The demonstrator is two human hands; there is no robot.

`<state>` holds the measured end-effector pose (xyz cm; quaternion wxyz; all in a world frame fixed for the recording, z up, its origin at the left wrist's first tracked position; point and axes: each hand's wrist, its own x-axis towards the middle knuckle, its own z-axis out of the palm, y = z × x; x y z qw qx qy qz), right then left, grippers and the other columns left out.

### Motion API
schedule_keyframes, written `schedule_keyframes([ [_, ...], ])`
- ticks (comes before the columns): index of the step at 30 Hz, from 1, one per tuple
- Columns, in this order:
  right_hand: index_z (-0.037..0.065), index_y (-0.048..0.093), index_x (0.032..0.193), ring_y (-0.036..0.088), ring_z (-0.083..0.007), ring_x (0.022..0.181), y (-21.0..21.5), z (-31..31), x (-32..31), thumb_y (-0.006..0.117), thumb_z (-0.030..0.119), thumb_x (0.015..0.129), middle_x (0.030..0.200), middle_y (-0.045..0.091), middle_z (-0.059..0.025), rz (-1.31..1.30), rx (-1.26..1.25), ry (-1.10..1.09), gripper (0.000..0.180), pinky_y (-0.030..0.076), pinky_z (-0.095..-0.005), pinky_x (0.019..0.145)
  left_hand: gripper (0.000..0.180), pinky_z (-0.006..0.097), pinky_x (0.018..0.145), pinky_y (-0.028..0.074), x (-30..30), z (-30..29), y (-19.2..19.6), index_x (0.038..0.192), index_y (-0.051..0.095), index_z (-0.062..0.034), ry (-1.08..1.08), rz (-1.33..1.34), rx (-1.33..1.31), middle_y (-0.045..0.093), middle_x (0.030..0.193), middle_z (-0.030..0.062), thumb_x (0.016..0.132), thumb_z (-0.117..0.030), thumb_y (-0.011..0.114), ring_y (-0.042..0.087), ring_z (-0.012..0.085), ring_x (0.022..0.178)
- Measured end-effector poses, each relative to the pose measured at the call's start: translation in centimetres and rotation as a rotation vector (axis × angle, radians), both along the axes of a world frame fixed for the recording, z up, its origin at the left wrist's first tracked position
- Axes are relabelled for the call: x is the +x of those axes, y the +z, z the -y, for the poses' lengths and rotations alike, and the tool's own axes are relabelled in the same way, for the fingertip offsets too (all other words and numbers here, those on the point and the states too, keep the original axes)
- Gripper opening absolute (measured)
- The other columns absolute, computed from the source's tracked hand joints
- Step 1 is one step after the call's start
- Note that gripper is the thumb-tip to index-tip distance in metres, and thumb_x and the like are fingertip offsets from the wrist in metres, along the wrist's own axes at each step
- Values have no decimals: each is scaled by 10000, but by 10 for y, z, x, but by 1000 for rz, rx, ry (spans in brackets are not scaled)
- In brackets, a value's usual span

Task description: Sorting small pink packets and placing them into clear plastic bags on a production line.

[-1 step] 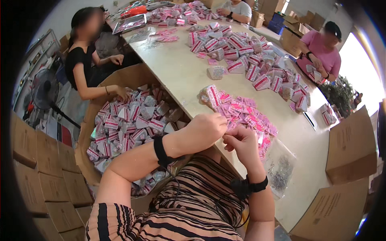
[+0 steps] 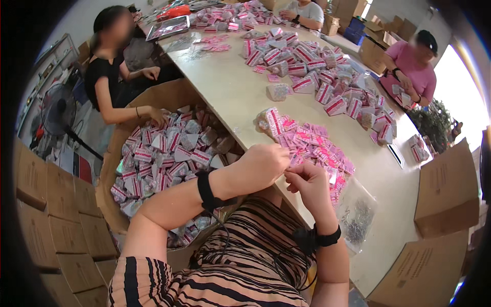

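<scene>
My left hand [image 2: 267,162] and my right hand [image 2: 310,185] meet at the near edge of the table, fingers pinched close together. Whatever lies between the fingertips is too small or hidden to make out. Just beyond them spreads a heap of pink printed cards [image 2: 317,146]. At its far left end lies a clear bag of small contents with a pink-and-white card top [image 2: 270,123]. Beside my right wrist rests a clear plastic bag of small metal pieces [image 2: 358,222].
Left of the table stands a large open carton [image 2: 108,192] full of similar small packets [image 2: 169,148]; a co-worker's hand [image 2: 157,116] reaches into it. More packets [image 2: 327,82] cover the table's far side. A phone [image 2: 395,156] lies near cartons [image 2: 444,187] on the right.
The whole view has shifted very slightly. My hands keep the same pinched pose.
</scene>
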<state>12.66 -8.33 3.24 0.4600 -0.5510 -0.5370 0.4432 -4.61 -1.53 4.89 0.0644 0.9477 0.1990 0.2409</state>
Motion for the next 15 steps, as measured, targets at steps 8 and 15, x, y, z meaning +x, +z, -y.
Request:
schedule_keyframes([
  [8,54,595,974,582,-212,651,-19,6,-10,602,63,782,746,511,-61,1061,777,30,192,492,-334,541,107,247,565,474,-13,-30,-32,822,695,34,-59,229,-1250,664,689,52,798,-70,691,601,98,599],
  [15,45,584,976,583,-177,671,-20,9,-5,596,92,798,764,510,-52,1321,829,73,184,493,-302,553,120,247,580,528,-9,-43,-37,843,700,34,-30,172,-1648,676,724,90,845,-73,645,638,136,602],
])
